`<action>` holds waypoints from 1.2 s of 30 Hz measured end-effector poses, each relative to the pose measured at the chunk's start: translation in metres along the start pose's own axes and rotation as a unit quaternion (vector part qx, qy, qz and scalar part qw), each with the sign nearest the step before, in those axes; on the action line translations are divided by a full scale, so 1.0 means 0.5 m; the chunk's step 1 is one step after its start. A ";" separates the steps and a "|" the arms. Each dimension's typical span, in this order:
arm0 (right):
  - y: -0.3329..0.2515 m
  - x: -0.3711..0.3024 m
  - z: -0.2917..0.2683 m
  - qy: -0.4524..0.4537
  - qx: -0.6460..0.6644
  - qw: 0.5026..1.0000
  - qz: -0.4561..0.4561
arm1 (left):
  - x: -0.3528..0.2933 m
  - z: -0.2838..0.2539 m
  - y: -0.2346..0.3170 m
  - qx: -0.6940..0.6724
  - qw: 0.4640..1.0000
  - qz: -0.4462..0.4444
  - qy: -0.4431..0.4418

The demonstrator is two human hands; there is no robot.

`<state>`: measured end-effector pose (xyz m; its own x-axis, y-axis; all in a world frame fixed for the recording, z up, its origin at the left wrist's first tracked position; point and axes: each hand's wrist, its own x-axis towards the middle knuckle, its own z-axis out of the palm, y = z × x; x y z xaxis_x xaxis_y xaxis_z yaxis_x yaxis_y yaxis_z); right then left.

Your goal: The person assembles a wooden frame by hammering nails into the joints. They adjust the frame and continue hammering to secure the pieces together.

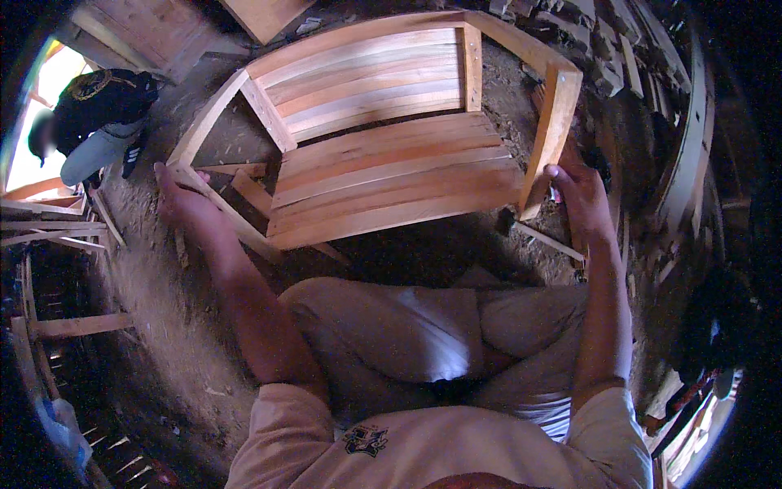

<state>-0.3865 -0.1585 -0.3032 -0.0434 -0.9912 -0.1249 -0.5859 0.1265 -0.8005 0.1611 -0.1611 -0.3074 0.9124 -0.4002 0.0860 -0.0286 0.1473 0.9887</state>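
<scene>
The left hand (175, 194) and right hand (583, 196) grasp opposite sides of the pale reddish-brown slatted wooden bench (391, 173) at upper centre, seemingly positioning it; moving it next would call for even, two-handed support.

Dirt floor (183, 326) in here, under the slatted wooden seat (391, 167), upper centre; wood scraps (590, 41) heaped on it, upper right.

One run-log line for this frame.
wooden bench: slatted | left hand: grip on its left side | right hand: grip on right post | second person: upper left
</scene>
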 end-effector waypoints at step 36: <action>0.008 0.006 0.064 0.141 -0.103 0.981 -0.089 | -0.016 0.019 -0.037 0.021 0.990 0.079 -0.114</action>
<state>-0.3630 -0.1596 -0.3256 -0.1307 -0.9718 0.1964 -0.7547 -0.0310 -0.6553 0.1505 -0.1690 -0.3250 0.7790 -0.5706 0.2601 -0.1845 0.1880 0.9647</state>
